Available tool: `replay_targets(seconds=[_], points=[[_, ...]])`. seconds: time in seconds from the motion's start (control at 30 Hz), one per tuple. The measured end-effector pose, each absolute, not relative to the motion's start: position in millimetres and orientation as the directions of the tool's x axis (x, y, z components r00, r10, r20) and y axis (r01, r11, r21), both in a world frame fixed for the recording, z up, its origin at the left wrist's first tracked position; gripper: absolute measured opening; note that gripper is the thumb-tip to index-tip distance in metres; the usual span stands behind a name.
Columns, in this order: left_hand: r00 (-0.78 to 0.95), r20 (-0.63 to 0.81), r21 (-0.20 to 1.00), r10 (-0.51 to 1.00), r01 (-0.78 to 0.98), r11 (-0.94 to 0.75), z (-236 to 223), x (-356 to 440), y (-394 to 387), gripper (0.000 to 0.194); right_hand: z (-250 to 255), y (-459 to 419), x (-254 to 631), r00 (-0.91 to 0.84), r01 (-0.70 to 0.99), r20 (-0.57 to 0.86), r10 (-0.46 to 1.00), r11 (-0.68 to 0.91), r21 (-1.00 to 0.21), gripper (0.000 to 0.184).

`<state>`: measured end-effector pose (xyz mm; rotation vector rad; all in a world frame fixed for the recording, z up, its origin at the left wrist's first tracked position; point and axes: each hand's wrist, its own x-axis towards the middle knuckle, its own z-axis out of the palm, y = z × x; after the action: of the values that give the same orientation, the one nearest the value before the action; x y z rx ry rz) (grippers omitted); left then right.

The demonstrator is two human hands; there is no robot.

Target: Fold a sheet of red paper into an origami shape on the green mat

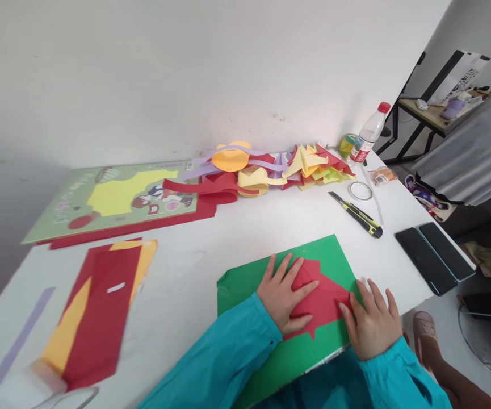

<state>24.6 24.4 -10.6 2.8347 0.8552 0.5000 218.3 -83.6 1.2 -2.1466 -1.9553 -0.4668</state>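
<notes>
A red folded paper piece [322,292] with pointed corners lies on a green sheet [245,291] near the table's front edge. Spread flat over its left part is my left hand [285,292], fingers apart, pressing it down. At the paper's right tip, my right hand [373,321] pinches with thumb and index finger while its other fingers stretch out. Part of the red paper is hidden under my left hand.
A box cutter [356,215] lies beyond the green sheet, near a tape roll [360,191]. A bottle [369,135] and folded paper shapes [254,177] stand by the wall. Red and orange sheets [104,301] lie left; a folding phone [435,255] sits at the right edge.
</notes>
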Motion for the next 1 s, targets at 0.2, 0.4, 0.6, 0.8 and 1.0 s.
replay_targets(seconds=[0.2, 0.4, 0.6, 0.8, 1.0], points=[[0.767, 0.331, 0.295, 0.549, 0.469, -0.833, -6, 15, 32, 0.069, 16, -75, 216, 0.035, 0.991, 0.504, 0.863, 0.037, -0.132, 0.023], [0.573, 0.518, 0.472, 0.635, 0.428, -0.771, -5, -10, 54, 0.044, 24, -59, 189, -0.053, 0.955, 0.479, 0.876, 0.184, -0.231, 0.023], [0.677, 0.552, 0.321, 0.487, 0.366, -0.873, -18, 1, 52, 0.034, 5, -53, 177, -0.134, 0.974, 0.38, 0.915, 0.192, -0.117, 0.036], [0.653, 0.667, 0.05, 0.36, 0.442, -0.896, -24, 11, 44, 0.024, 1, -37, 180, -0.141, 0.978, 0.373, 0.917, 0.188, -0.091, 0.034], [0.681, 0.656, 0.014, 0.326, 0.421, -0.907, -21, 5, 44, 0.031, 11, -3, 185, -0.255, 0.95, 0.244, 0.936, 0.29, -0.117, 0.025]])
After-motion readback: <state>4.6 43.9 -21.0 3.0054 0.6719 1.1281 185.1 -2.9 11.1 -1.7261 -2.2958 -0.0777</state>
